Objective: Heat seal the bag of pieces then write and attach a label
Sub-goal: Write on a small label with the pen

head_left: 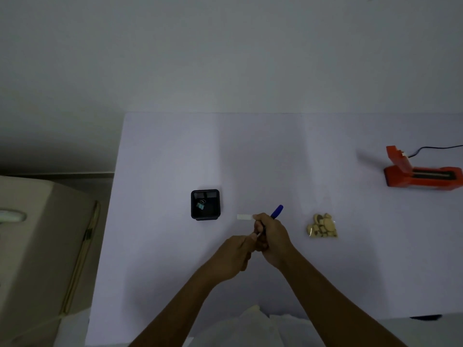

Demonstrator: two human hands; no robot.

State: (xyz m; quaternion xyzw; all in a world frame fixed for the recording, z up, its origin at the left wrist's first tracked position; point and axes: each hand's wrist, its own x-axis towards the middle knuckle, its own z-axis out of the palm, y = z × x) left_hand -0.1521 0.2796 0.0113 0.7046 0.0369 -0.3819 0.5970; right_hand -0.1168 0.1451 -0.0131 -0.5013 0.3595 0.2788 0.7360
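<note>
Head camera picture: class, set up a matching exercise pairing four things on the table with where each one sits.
Things:
1. pen
2. bag of pieces
3. heat sealer
4. black box

Places:
A. far right, cable attached
B. left of the hands, clips inside
C. held in the right hand
D. lying flat, right of the hands

Pairs: 1-C, 2-D, 3-A, 4-B

I can read no text anywhere: the small white label [245,217] on the table [160,151] shows no legible writing.
</note>
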